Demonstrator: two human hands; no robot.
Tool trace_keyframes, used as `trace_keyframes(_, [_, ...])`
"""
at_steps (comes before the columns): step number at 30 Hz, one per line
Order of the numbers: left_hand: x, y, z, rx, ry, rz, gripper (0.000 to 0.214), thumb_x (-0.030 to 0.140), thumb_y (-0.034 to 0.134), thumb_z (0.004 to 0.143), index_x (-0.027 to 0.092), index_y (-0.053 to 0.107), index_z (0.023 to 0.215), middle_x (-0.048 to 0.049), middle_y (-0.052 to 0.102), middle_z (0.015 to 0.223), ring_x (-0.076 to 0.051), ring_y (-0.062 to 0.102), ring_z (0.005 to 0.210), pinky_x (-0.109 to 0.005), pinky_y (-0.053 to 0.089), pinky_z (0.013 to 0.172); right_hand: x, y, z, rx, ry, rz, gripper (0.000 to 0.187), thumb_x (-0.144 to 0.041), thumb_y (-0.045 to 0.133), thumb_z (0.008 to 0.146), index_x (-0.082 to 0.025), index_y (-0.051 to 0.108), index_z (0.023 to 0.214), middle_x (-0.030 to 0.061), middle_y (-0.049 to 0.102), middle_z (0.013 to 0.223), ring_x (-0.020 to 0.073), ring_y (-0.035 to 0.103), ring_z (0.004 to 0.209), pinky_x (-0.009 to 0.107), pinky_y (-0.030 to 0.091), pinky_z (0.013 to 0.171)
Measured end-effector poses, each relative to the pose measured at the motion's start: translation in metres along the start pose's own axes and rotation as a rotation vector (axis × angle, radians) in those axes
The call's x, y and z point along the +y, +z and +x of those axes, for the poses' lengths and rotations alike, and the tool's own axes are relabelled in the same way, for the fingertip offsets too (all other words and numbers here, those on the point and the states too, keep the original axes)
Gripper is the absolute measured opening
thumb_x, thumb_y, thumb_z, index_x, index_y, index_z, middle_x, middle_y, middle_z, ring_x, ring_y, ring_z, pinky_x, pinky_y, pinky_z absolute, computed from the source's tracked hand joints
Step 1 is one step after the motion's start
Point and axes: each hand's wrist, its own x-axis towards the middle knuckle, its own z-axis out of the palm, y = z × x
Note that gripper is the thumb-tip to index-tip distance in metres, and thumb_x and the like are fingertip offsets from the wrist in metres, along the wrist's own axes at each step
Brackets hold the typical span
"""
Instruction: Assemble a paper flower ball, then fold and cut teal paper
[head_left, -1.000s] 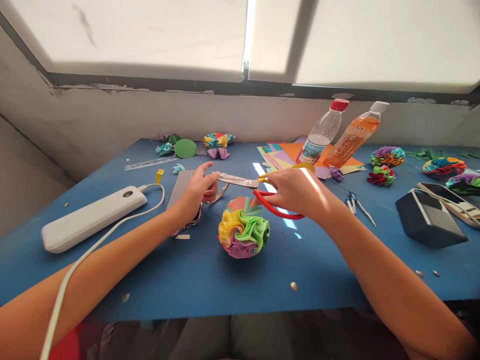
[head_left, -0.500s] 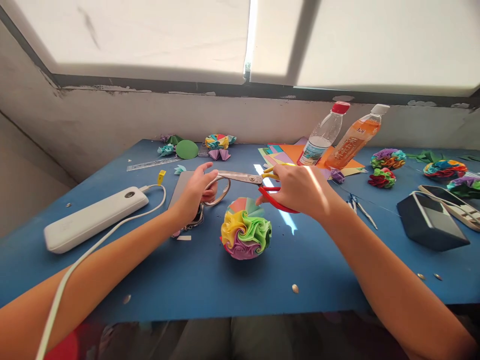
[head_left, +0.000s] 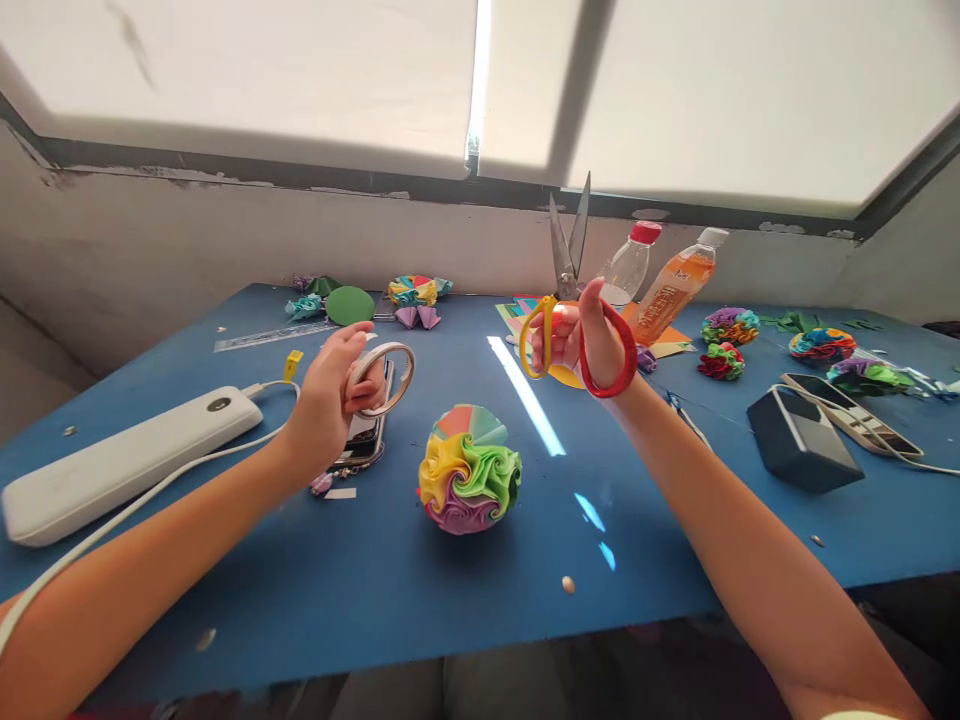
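Observation:
A roll of tape [head_left: 406, 378] is gripped in my left hand [head_left: 334, 385], above a phone [head_left: 367, 445] lying on the table. My right hand [head_left: 592, 340] holds scissors [head_left: 566, 285] by their yellow and red handles, with the blades spread and pointing up. Between my forearms, a folded-paper flower ball [head_left: 471, 480] in yellow, green, purple and orange rests on the blue table [head_left: 337, 610]; neither hand touches it. A small white strip [head_left: 341, 493] lies near the phone.
A white power bank [head_left: 135, 455] with its cable lies at left. Two bottles, one clear [head_left: 628, 265] and one orange [head_left: 675, 290], stand on coloured paper [head_left: 510, 320] at the back. A dark box [head_left: 802, 440] and several paper flowers [head_left: 821, 345] are at right.
My hands have moved apart. The scissors, earlier level with their blades at the tape roll, now point upward with blades spread. The view has shifted slightly; the flower ball stays on the table.

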Motion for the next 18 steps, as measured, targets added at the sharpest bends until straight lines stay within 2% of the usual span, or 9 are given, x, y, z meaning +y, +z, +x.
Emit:
trace_keyframes(3, [-0.002,0.002,-0.001,-0.017,-0.004,0.019,0.024,0.033,0.042,0.09,0.021,0.044,0.11,0.0112,0.03,0.044,-0.008,0.018,0.039,-0.025,0.02,0.047,-0.002,-0.003,0.0,-0.128,0.015,0.306,0.086,-0.091,0.009,0.068,-0.022,0.059,0.076,0.007,0.059,0.07,0.0209,0.058,0.066,0.033,0.045,0.054])
trace_keyframes(7, [-0.002,0.002,-0.002,-0.032,0.022,0.036,0.027,0.034,0.043,0.089,0.022,0.042,0.113,0.0111,0.03,0.045,-0.008,0.019,0.04,-0.025,0.021,0.047,-0.005,-0.006,-0.003,-0.215,-0.006,0.456,0.089,-0.091,0.003,0.067,-0.021,0.058,0.079,0.0075,0.058,0.073,0.0192,0.052,0.064,0.032,0.044,0.052])
trace_keyframes(9, [-0.001,0.002,-0.003,-0.03,0.026,0.047,0.027,0.034,0.043,0.089,0.022,0.042,0.113,0.0112,0.03,0.045,-0.008,0.019,0.04,-0.025,0.021,0.047,-0.006,-0.007,-0.005,-0.229,-0.009,0.404,0.091,-0.089,-0.005,0.066,-0.021,0.055,0.079,0.0059,0.053,0.069,0.018,0.046,0.06,0.031,0.042,0.051])
trace_keyframes(14, [-0.001,0.004,-0.005,-0.031,0.006,0.073,0.029,0.034,0.044,0.09,0.021,0.042,0.115,0.0107,0.03,0.047,-0.008,0.021,0.041,-0.025,0.023,0.049,-0.012,-0.009,-0.009,-0.186,0.01,0.058,0.087,-0.072,-0.025,0.071,-0.023,0.046,0.082,-0.0004,0.033,0.062,0.017,0.032,0.054,0.033,0.04,0.055])
trace_keyframes(16, [-0.001,0.005,-0.005,-0.033,0.0,0.082,0.029,0.034,0.044,0.089,0.021,0.042,0.115,0.0106,0.03,0.047,-0.008,0.02,0.041,-0.024,0.022,0.048,-0.014,-0.009,-0.009,-0.194,0.039,0.038,0.084,-0.071,-0.028,0.07,-0.025,0.041,0.078,-0.0027,0.025,0.06,0.0165,0.026,0.052,0.033,0.038,0.052])
trace_keyframes(18, [-0.001,0.006,-0.005,-0.028,-0.006,0.099,0.029,0.035,0.044,0.09,0.021,0.043,0.115,0.0103,0.03,0.047,-0.008,0.02,0.041,-0.025,0.022,0.048,-0.016,-0.008,-0.009,-0.224,0.086,0.123,0.078,-0.073,-0.028,0.068,-0.025,0.034,0.073,-0.0047,0.019,0.059,0.0153,0.02,0.05,0.031,0.033,0.049])
